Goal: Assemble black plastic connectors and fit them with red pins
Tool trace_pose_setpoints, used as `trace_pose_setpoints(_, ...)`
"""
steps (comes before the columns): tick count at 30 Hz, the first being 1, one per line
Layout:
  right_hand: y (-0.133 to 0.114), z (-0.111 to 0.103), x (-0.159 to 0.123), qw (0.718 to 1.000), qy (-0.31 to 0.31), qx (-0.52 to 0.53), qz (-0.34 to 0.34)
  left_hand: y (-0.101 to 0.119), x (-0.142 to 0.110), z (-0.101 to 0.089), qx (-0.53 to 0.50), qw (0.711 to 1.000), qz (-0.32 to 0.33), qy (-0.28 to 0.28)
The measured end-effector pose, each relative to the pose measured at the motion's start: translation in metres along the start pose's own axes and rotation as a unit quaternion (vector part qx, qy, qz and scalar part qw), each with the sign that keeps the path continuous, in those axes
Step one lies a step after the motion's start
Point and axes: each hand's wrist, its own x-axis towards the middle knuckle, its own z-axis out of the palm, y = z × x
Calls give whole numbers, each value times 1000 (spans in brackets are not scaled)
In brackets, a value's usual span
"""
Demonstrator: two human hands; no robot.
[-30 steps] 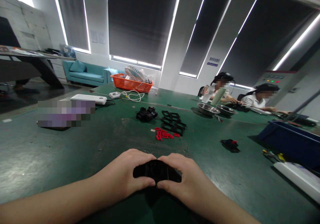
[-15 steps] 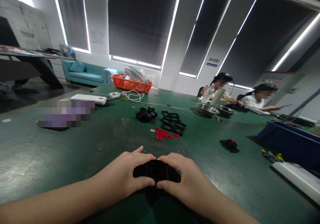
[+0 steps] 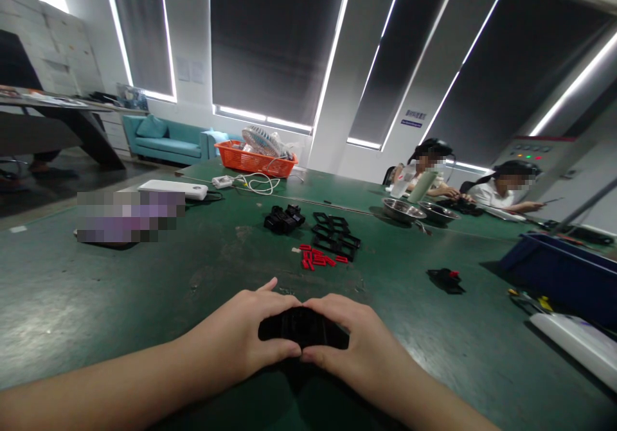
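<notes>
Both hands grip a dark black plastic part (image 3: 303, 328) low in the middle of the view, above the near edge of the green table (image 3: 212, 290). My left hand (image 3: 255, 325) wraps its left end, thumb along the near side. On the right end, my right hand (image 3: 349, 331) holds it the same way, and the thumb tips almost meet. Its ends and underside are hidden by my fingers. Beyond lie small red plastic pieces (image 3: 318, 259), several black rectangular frames (image 3: 336, 234) and a cluster of black parts (image 3: 284, 219).
At right are a black part with a red piece (image 3: 446, 281), a blue bin (image 3: 559, 264) and a white case (image 3: 573, 347). Metal bowls (image 3: 403, 211) stand near two people (image 3: 501, 190). Farther off are an orange basket (image 3: 258, 161), white cable (image 3: 263, 185) and white power bank (image 3: 172, 190).
The view has shifted very slightly, so the table's things sit a little farther right. Both hands keep the same hold on the black part.
</notes>
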Motion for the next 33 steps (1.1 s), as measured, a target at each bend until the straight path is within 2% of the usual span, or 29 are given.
trace_pose_setpoints(19, 3, 2, -1, 1000, 2, 0, -9, -6, -1, 1, 12, 1000, 26, -2)
trace_pose_setpoints(26, 2, -1, -1, 1000, -8, 3, -11, -6, -2, 6, 17, 999, -33, 18)
trace_pose_setpoints(33, 3, 0, 0, 1000, -9, -14, -18, -10, -4, 13, 1, 998, -60, 33)
